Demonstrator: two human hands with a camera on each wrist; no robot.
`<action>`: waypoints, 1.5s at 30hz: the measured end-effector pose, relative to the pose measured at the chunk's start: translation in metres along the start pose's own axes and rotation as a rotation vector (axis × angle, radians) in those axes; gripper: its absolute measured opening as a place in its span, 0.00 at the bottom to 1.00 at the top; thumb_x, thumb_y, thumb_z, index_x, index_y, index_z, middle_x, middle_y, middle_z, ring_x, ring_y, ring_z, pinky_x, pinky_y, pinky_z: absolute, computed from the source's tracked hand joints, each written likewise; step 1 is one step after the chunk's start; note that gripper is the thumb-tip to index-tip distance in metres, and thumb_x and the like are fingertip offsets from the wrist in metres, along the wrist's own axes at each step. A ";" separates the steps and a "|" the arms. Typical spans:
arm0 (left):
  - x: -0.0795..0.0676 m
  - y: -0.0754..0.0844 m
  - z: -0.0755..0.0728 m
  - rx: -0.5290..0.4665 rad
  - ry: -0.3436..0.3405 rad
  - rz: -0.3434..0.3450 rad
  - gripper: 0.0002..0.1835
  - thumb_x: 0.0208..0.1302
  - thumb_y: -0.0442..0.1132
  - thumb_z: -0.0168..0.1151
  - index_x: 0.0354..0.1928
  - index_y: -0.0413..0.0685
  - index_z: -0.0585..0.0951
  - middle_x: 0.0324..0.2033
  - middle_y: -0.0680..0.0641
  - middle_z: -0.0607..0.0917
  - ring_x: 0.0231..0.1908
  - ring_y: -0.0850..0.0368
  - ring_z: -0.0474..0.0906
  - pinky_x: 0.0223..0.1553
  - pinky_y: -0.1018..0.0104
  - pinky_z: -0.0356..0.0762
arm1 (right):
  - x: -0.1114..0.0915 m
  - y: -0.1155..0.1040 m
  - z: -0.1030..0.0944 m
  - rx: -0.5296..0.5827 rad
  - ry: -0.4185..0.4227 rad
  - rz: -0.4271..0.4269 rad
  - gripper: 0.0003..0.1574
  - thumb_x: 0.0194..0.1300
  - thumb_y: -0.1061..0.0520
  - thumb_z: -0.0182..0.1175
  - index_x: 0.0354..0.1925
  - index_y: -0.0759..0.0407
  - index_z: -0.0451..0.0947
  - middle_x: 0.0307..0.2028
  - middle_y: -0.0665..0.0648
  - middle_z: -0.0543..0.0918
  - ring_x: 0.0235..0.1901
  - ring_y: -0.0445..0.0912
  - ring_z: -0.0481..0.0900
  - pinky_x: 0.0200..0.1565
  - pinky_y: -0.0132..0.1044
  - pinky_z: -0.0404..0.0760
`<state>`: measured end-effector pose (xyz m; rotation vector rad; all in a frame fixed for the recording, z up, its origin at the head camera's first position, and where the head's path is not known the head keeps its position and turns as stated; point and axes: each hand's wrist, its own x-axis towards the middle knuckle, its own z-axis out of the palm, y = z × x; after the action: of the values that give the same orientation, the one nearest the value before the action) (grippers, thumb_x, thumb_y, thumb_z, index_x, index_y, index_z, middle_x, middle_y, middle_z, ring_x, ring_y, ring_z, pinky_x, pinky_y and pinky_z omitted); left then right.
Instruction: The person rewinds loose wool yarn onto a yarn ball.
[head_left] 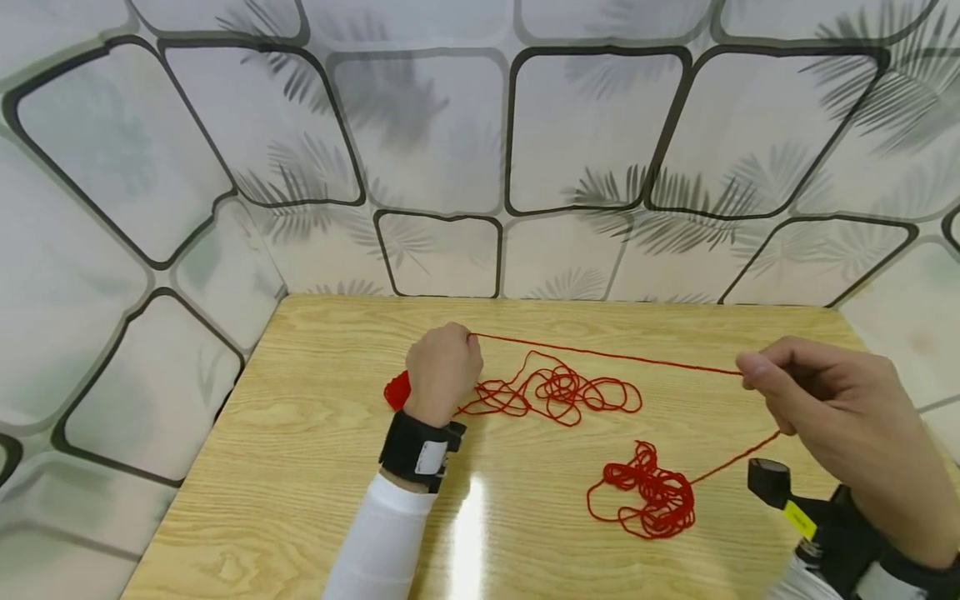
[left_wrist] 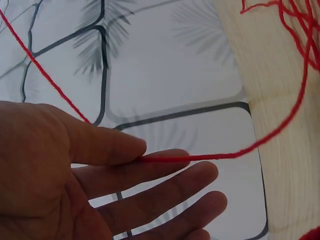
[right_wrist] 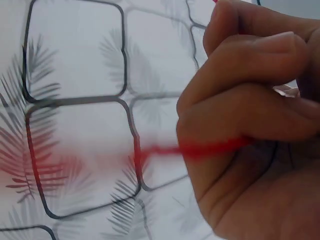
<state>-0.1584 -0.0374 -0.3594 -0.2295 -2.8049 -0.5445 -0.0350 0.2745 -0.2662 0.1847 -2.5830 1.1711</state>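
Note:
A strand of red yarn (head_left: 600, 353) runs nearly straight between the two hands above the table. My left hand (head_left: 442, 371) pinches it between thumb and index finger; in the left wrist view the other fingers of that hand (left_wrist: 95, 150) are spread and fairly straight. At the right, my right hand (head_left: 847, 417) holds the yarn between thumb and index finger, its remaining fingers curled. From under that hand the yarn slants down to a tangled heap of red yarn (head_left: 663, 497). A compact red bundle (head_left: 397, 390) shows partly behind the left hand.
Loose loops of red yarn (head_left: 562, 387) lie on the wooden table (head_left: 285, 467), right of the left hand. A patterned wall (head_left: 442, 250) borders the table's back edge and left side. Both wrists wear black straps, the right with a camera mount (head_left: 771, 479).

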 end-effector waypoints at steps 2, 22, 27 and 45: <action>-0.005 0.009 -0.004 -0.013 -0.065 0.071 0.10 0.61 0.40 0.54 0.34 0.45 0.83 0.20 0.48 0.79 0.18 0.55 0.73 0.17 0.64 0.68 | 0.006 -0.005 0.011 0.017 -0.043 -0.023 0.04 0.65 0.55 0.54 0.34 0.52 0.75 0.16 0.53 0.67 0.14 0.44 0.63 0.14 0.37 0.59; -0.026 0.063 -0.014 -0.058 0.210 0.612 0.15 0.68 0.46 0.48 0.48 0.53 0.81 0.42 0.54 0.82 0.48 0.56 0.75 0.50 0.63 0.69 | 0.031 0.002 0.085 -0.038 -0.296 -0.173 0.14 0.64 0.41 0.53 0.25 0.44 0.72 0.14 0.47 0.65 0.13 0.40 0.61 0.17 0.34 0.62; -0.014 0.045 -0.010 -0.130 0.222 0.462 0.14 0.68 0.46 0.49 0.46 0.52 0.82 0.41 0.52 0.83 0.46 0.54 0.76 0.45 0.62 0.71 | 0.016 0.057 0.068 -0.282 -0.325 -0.060 0.21 0.69 0.39 0.44 0.29 0.46 0.76 0.14 0.46 0.65 0.11 0.41 0.58 0.17 0.34 0.60; 0.013 -0.034 -0.010 -0.252 0.102 -0.184 0.17 0.69 0.46 0.46 0.41 0.51 0.84 0.13 0.48 0.71 0.12 0.53 0.62 0.12 0.64 0.54 | -0.057 0.177 -0.032 -0.333 -0.041 0.642 0.52 0.69 0.34 0.16 0.47 0.71 0.74 0.31 0.60 0.77 0.29 0.51 0.71 0.28 0.43 0.67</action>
<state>-0.1756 -0.0714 -0.3584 0.0083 -2.6689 -0.9269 -0.0159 0.4151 -0.3906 -0.7472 -2.9136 0.8776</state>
